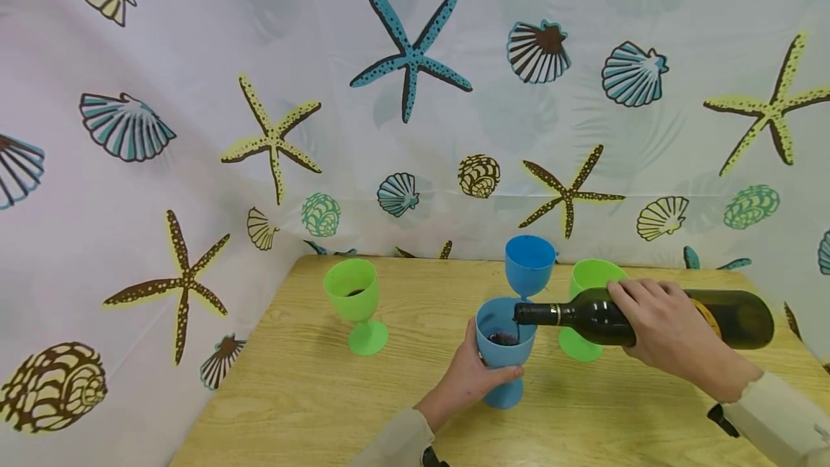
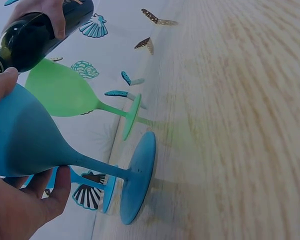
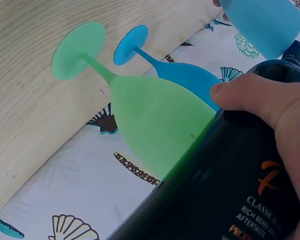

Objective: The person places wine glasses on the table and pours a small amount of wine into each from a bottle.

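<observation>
My right hand (image 1: 668, 326) grips a dark wine bottle (image 1: 593, 314) around its body and holds it nearly level. Its neck reaches over the rim of a light blue goblet (image 1: 509, 353), and a thin dark stream falls from the mouth. Some dark liquid (image 1: 503, 339) lies inside that goblet. With fingers and thumb around the bowl, my left hand (image 1: 465, 379) holds the goblet. In the left wrist view the light blue goblet's foot (image 2: 140, 177) is at the tabletop. Printed lettering shows on the bottle (image 3: 245, 165) in the right wrist view.
A darker blue goblet (image 1: 530, 265) stands just behind. One green goblet (image 1: 593, 274) is partly hidden by the bottle. Another green goblet (image 1: 353, 294), with dark liquid inside, stands left on the wooden table (image 1: 292, 395). A shell-and-starfish patterned sheet (image 1: 454, 150) hangs behind the table.
</observation>
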### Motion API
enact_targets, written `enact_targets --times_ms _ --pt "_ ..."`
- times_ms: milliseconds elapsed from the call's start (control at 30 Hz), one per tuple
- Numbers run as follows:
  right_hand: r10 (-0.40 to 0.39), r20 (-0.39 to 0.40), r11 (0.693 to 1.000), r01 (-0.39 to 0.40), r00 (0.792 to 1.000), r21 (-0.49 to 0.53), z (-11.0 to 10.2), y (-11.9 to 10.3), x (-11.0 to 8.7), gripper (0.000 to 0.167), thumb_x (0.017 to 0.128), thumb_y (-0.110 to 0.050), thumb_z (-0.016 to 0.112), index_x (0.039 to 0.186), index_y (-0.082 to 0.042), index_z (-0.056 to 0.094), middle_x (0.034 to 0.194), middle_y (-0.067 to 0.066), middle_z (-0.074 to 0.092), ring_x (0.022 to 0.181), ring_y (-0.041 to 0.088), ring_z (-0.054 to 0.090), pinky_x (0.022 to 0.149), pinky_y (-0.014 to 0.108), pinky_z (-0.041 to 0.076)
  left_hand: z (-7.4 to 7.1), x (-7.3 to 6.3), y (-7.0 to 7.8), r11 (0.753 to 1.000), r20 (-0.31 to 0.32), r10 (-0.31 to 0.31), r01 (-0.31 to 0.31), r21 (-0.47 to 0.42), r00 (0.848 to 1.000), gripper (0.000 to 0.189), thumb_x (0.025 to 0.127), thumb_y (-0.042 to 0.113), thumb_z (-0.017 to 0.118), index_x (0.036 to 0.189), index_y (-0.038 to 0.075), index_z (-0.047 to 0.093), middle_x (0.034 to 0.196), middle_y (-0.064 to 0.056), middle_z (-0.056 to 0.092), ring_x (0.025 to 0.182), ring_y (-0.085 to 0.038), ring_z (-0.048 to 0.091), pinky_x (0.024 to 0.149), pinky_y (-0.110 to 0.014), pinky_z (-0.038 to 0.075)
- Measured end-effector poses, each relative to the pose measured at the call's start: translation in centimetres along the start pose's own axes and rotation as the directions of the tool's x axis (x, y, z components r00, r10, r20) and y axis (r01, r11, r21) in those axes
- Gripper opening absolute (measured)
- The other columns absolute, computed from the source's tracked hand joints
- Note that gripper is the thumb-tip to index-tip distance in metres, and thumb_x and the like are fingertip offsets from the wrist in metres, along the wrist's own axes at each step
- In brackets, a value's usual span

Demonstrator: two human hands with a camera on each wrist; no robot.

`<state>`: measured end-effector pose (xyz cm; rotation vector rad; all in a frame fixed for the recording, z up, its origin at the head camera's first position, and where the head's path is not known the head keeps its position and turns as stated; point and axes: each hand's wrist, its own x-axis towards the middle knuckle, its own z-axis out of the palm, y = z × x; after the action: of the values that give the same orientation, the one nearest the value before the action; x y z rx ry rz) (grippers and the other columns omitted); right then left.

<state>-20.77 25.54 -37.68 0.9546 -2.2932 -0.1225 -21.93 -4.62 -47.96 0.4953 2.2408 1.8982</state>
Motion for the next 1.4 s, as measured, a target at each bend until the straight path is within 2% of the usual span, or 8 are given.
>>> enact_targets --times_ms 333,567,833,1100,1200,1367,1400 --pt "0.026 0.002 0.999 -0.026 1.0 0.025 0.3 -0.3 -0.2 0.094 0.038 -0.03 0.095 0.114 0.007 0.054 0.1 0.022 0.06 0.087 0.039 0.059 0.07 0.054 0.048 0.0 0.1 -0.1 0.999 0.004 0.019 -0.019 0.028 1.0 0.095 0.078 0.035 0.078 0.147 0.018 0.016 0.133 -0.006 0.043 0.119 -0.029 0.047 0.093 -0.053 0.041" --pt "0.061 0.001 0.997 -0.061 0.998 0.05 0.7 -0.6 -0.2 0.091 0.042 -0.028 0.093 0.115 0.008 0.054 0.1 0.022 0.06 0.087 0.038 0.059 0.066 0.053 0.049 -0.1 0.2 0.3 1.0 0.004 -0.002 0.002 0.009 1.0 0.092 0.077 0.032 0.078 0.146 0.023 0.018 0.132 -0.002 0.044 0.119 -0.026 0.046 0.095 -0.051 0.04" --pt "0.094 0.016 0.992 -0.095 0.995 0.084 1.3 -1.5 -0.4 0.09 0.045 -0.029 0.092 0.117 0.009 0.054 0.102 0.022 0.06 0.088 0.038 0.059 0.068 0.054 0.05 0.0 0.2 0.1 1.0 0.001 0.013 -0.013 0.025 1.0 0.09 0.078 0.03 0.078 0.146 0.02 0.019 0.131 -0.004 0.044 0.118 -0.026 0.047 0.094 -0.05 0.041" --pt "0.094 0.024 0.993 -0.095 0.995 0.071 1.2 -1.8 -0.8 0.09 0.044 -0.03 0.093 0.116 0.008 0.054 0.101 0.022 0.061 0.089 0.038 0.06 0.069 0.054 0.05 0.2 0.1 -0.1 1.0 0.006 0.008 -0.009 0.03 1.0 0.091 0.079 0.026 0.077 0.146 0.018 0.017 0.133 -0.007 0.043 0.12 -0.028 0.046 0.094 -0.052 0.041" --pt "0.104 0.035 0.993 -0.106 0.994 0.058 1.0 -1.8 -1.1 0.09 0.044 -0.031 0.093 0.116 0.009 0.054 0.102 0.022 0.061 0.089 0.038 0.06 0.069 0.053 0.05 0.2 -0.1 0.4 1.0 0.005 0.008 -0.008 0.03 1.0 0.091 0.078 0.025 0.078 0.146 0.017 0.017 0.133 -0.007 0.043 0.12 -0.029 0.046 0.094 -0.052 0.041" --pt "0.131 0.048 0.99 -0.134 0.99 0.048 0.7 -1.7 -1.7 0.089 0.045 -0.032 0.092 0.115 0.008 0.054 0.103 0.022 0.06 0.089 0.037 0.059 0.069 0.053 0.049 0.1 0.0 0.3 0.999 0.002 0.01 -0.01 0.03 1.0 0.092 0.078 0.028 0.078 0.146 0.017 0.018 0.133 -0.006 0.043 0.12 -0.028 0.046 0.095 -0.051 0.04" --pt "0.138 0.049 0.989 -0.14 0.989 0.047 0.6 -1.7 -1.9 0.089 0.045 -0.032 0.092 0.115 0.007 0.054 0.102 0.022 0.06 0.088 0.037 0.059 0.069 0.053 0.049 0.2 0.2 -0.1 0.999 0.0 0.008 -0.008 0.032 1.0 0.092 0.078 0.029 0.078 0.146 0.018 0.017 0.134 -0.005 0.043 0.121 -0.027 0.046 0.095 -0.051 0.04"
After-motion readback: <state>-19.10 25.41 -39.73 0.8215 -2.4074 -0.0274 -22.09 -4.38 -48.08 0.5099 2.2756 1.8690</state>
